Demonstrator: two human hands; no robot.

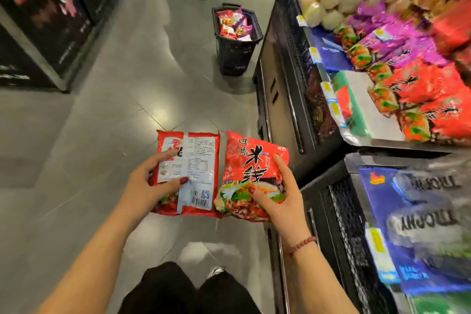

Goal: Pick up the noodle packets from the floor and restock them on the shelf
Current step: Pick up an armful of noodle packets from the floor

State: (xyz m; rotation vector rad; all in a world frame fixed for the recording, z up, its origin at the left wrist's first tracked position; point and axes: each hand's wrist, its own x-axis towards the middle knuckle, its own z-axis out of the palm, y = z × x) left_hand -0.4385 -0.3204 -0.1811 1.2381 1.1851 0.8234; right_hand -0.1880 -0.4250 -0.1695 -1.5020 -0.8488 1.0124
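At lower centre the left hand (150, 186) pinches one noodle packet (201, 155), back up; the right hand (280, 201) pinches a second packet (249, 160). Each grip is thumb on top, fingers round the edge. On the reach to the shelf (382, 141) at right, slick film could slip or nudge its red stack (433, 99).

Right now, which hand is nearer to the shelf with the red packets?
Right. The right hand, holding a packet, is close beside the shelf. The left hand, holding the other packet, is farther out over the floor.
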